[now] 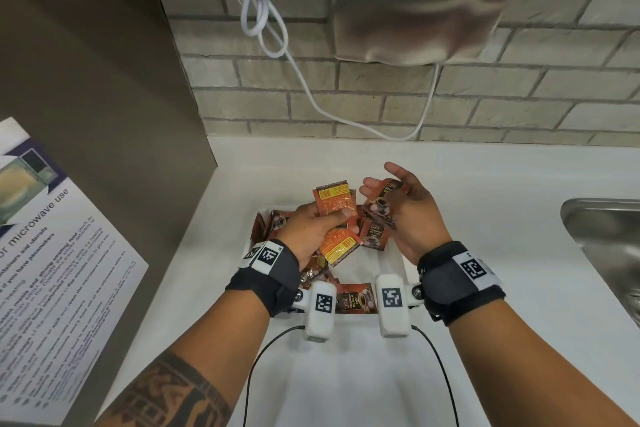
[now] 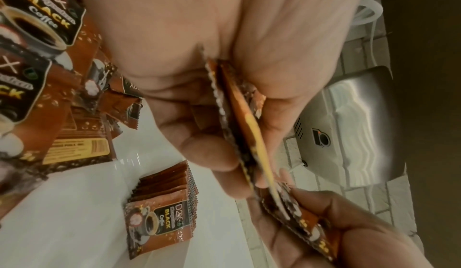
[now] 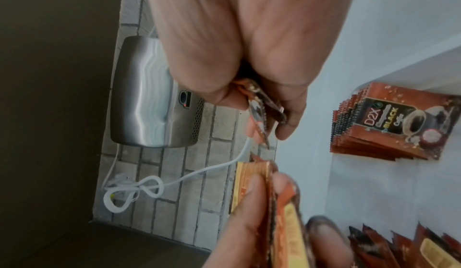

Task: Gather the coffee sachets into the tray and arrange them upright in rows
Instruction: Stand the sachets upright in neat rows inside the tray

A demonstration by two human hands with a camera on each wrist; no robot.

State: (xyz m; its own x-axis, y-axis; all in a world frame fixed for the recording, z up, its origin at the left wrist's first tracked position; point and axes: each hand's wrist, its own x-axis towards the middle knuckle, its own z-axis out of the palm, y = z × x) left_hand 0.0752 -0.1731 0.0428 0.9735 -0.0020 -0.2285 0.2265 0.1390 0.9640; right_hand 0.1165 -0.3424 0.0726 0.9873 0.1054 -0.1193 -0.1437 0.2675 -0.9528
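Head view shows a white tray (image 1: 393,262) on the desk (image 1: 485,218), loose coffee sachets (image 1: 353,302) lying in it; above them the left hand (image 1: 308,232) pinches several sachets, the right hand (image 1: 412,215) pinches a few more, and a steel hand dryer (image 1: 426,3) hangs on the wall beyond.

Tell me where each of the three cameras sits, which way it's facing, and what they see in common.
Head: worn on the head, looking forward and down at the white counter, brick wall and hand dryer; both forearms, left hand and right hand show.
Left wrist: looks along the left palm at the sachets it pinches; right hand's fingers at lower right.
Right wrist: looks along the right palm at its held sachets; left fingers below.
Shared: both wrist views show the dryer and a neat sachet stack.
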